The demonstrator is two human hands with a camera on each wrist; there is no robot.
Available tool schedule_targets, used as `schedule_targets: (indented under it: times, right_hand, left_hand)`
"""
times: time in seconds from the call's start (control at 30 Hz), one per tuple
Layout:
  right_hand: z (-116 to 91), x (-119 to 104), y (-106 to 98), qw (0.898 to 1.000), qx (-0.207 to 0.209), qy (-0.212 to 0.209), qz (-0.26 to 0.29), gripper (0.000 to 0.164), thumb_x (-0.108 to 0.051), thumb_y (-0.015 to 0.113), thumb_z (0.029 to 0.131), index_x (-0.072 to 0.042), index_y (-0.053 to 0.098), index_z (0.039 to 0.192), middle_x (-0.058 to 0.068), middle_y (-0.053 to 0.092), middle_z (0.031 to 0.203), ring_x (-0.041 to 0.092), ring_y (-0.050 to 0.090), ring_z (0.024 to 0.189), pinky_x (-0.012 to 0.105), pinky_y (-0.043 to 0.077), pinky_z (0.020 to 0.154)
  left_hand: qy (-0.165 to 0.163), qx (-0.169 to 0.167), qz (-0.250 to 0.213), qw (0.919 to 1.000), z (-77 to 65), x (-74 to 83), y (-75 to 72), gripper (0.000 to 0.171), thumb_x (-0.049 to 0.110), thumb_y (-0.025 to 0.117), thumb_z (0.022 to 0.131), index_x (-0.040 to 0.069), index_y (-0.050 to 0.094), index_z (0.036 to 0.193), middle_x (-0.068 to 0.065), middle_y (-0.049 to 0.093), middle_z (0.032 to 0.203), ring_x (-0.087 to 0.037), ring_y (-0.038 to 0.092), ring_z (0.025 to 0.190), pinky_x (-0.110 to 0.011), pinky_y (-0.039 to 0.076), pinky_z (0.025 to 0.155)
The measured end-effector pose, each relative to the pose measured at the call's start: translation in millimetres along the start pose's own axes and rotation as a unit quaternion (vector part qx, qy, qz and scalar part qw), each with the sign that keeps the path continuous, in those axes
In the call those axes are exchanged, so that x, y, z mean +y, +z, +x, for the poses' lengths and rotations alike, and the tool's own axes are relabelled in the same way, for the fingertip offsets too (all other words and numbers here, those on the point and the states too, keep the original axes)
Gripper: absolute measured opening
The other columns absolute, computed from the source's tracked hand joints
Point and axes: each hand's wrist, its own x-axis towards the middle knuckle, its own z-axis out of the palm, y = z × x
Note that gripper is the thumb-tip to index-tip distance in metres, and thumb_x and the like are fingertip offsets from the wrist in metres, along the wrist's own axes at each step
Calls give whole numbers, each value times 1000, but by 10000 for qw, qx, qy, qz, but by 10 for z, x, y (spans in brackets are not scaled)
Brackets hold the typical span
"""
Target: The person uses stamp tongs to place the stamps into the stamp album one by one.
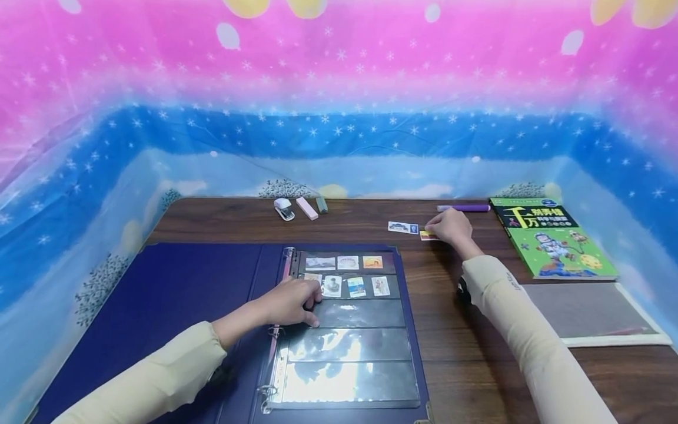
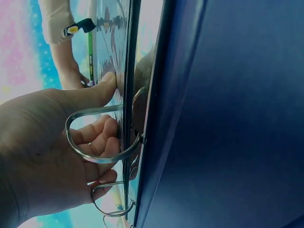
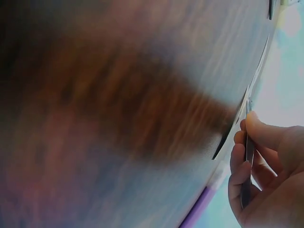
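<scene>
A dark blue ring-binder stamp album (image 1: 201, 294) lies open on the table, with a clear pocket page (image 1: 349, 344) on its right side. Several small stamps (image 1: 332, 286) sit in the top two rows of pockets. My left hand (image 1: 288, 301) rests on the page's left part beside the second row, fingers loosely bent; in the left wrist view it is behind a metal ring (image 2: 71, 126). Beyond the album, my right hand (image 1: 451, 227) pinches metal tweezers (image 3: 248, 161). Their tips are close to a yellow-and-red stamp (image 1: 426, 235), partly covered by the hand. Another stamp (image 1: 399, 227) lies left of it.
A purple marker (image 1: 471, 208) lies behind the right hand. A green book (image 1: 561, 247) and a grey white-edged pouch (image 1: 588, 312) are on the right. At the back stand a small white stapler (image 1: 283, 208), a pink block (image 1: 306, 208) and a green block (image 1: 321, 205). Patterned cloth surrounds the table.
</scene>
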Motion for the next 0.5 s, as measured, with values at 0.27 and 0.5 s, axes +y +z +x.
schedule_targets:
  times: [0.27,0.5]
  right_hand:
    - [8,-21,-15,9997,183,137,-67,23,-29,62,87,-13,74,98,14,68,113,33,62,98,36,47,66]
    - [-21,-45,-46,9988,427,171,148,23,-30,61,88,-14,74,100,16,64,119,34,60,101,36,46,66]
  left_hand:
    - [105,265,65,9996,-15,2,23,36,29,80,68,8,62,91,-1,57,90,-17,52,90,-37,36,84]
    - [242,314,71,9992,-10,-16,16,30,29,81,66,12,61,80,2,55,80,-11,48,79,-30,34,76]
